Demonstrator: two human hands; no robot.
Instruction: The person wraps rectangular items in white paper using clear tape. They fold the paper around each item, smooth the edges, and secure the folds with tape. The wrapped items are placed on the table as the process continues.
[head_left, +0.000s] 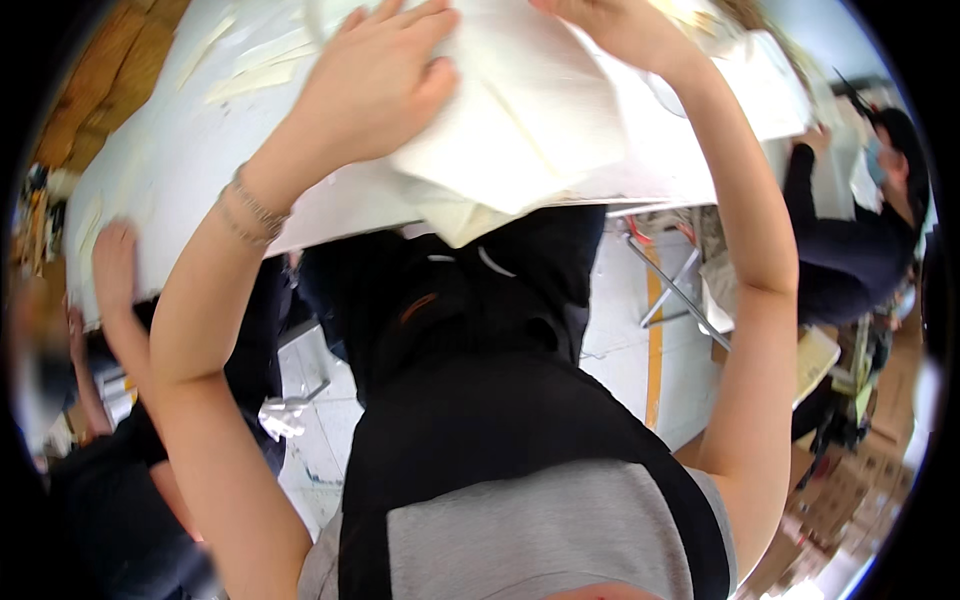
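A cream-white sheet (517, 97), of cloth or paper, lies in layers on the white table (180, 165). One folded corner (457, 222) hangs past the table's front edge. My left hand (379, 82) rests palm down over the sheet's left side, fingers apart and thumb pointing right. At the top of the picture, my right hand (619, 30) is beside the sheet's upper right part. Its fingertips are cut off by the picture's edge, so I cannot see whether they pinch the material.
Loose cream strips (262, 71) lie left of my left hand. Another person's hand (115, 259) touches the table's left end. A masked person (855, 225) sits at the right. Crossed metal legs (675, 289) stand below the table, and cardboard boxes (855, 487) are stacked at lower right.
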